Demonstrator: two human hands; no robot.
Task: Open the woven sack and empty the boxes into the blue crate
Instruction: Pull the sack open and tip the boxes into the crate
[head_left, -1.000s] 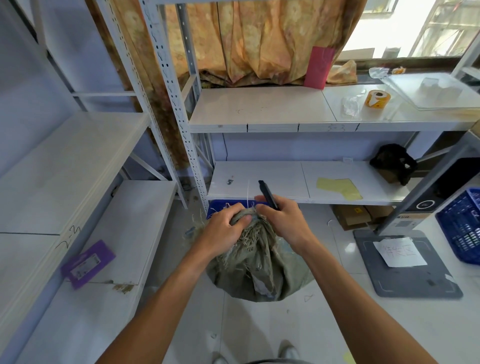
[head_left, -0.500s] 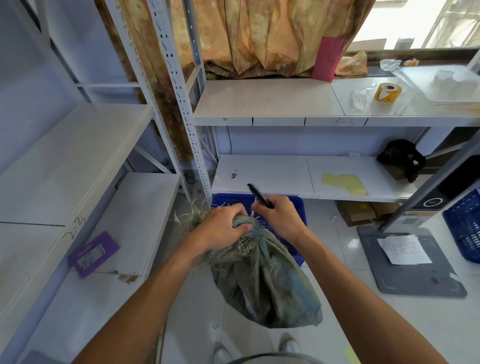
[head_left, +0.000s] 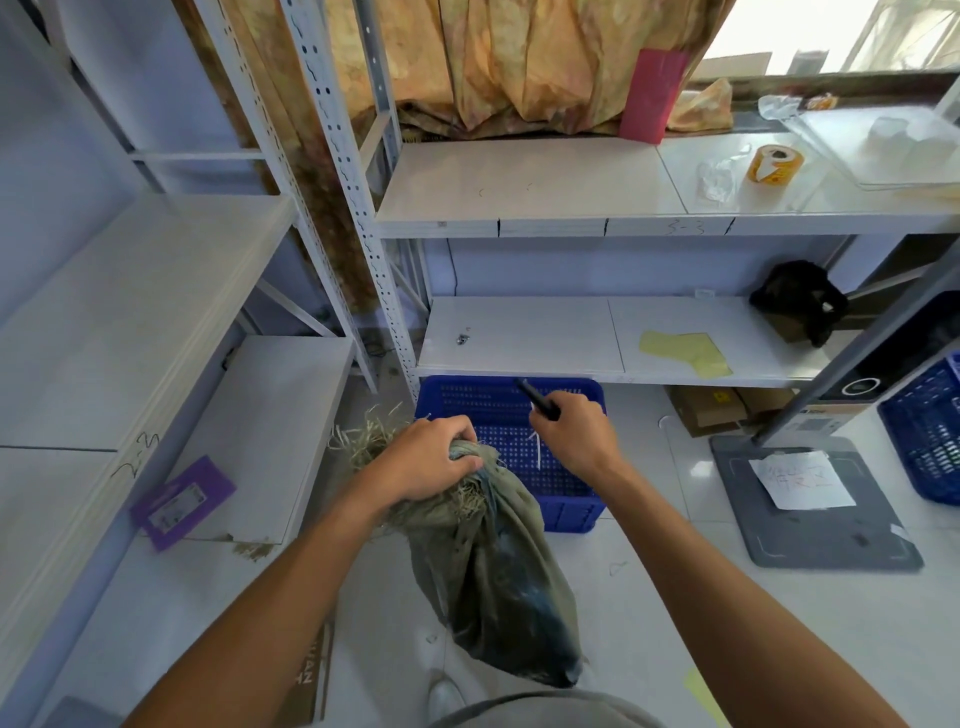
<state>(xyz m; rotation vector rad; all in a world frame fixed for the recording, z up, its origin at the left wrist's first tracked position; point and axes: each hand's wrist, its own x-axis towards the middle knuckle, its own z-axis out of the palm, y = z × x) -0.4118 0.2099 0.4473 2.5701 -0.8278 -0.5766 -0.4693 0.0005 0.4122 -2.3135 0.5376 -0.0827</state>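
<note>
Held sack (head_left: 493, 582) overlaps blue crate (head_left: 483, 400); purple card (head_left: 182, 501), seemingly, on shelf (head_left: 280, 415).

Count: woven sack (head_left: 493, 571) ×1. Blue crate (head_left: 571, 514) plus second crate (head_left: 924, 436) = 2 (second cut off by the frame's right side). Left hand (head_left: 431, 457), right hand (head_left: 576, 436) = 2. Black tool (head_left: 537, 402) ×1. Tape roll (head_left: 774, 163) ×1, right end of upper shelf (head_left: 519, 176). Purple card (head_left: 182, 501) ×1.

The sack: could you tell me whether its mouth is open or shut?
Shut: the neck of the sack is bunched tight in the left hand, with no opening visible.
</note>
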